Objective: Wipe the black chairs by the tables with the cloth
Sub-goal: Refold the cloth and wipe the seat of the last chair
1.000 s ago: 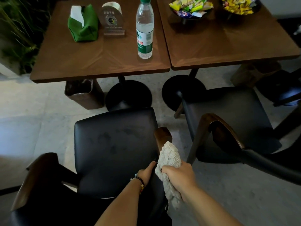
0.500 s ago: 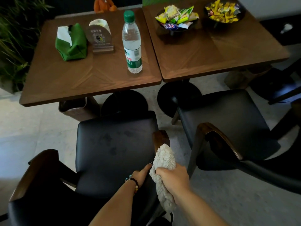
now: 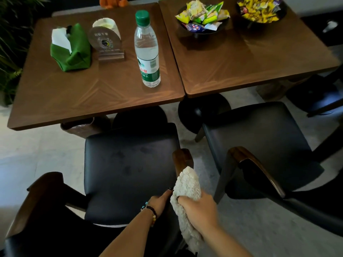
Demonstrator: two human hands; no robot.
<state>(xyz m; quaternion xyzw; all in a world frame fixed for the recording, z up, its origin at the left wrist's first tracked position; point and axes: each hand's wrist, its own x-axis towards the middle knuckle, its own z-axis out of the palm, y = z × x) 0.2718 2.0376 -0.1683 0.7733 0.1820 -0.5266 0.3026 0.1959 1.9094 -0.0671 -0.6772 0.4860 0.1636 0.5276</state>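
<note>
Two square wooden desks fill the upper half of the frame: the left desk [image 3: 55, 93] with a herringbone grain, the right desk [image 3: 259, 67] set edge to edge beside it. Below them stand two black chairs with smooth, slightly glossy padded seats and curved dark wooden armrests: the left chair [image 3: 130, 173] in the lower centre, the right chair [image 3: 259, 145] in the lower right. Faint dull smudges show on the left seat.

The cloth [image 3: 187, 186], cream and fluffy, is bunched in the right hand [image 3: 199, 210], whose grip is clamped around it; its upper end lies against the left chair's right armrest [image 3: 182, 159]. The left hand [image 3: 159, 200] rests at the seat's right edge beside the cloth; whether its fingers curl on anything, I cannot tell.

On the left desk stand a clear plastic water bottle [image 3: 147, 51], a green tissue pouch [image 3: 71, 49] and a small round sign [image 3: 105, 41]. Two dark bowls of wrapped snacks [image 3: 202, 17] sit on the right desk.

Risks, as I judge them: the loose cloth tail could drag on the floor and carry grit back to the seat.
</note>
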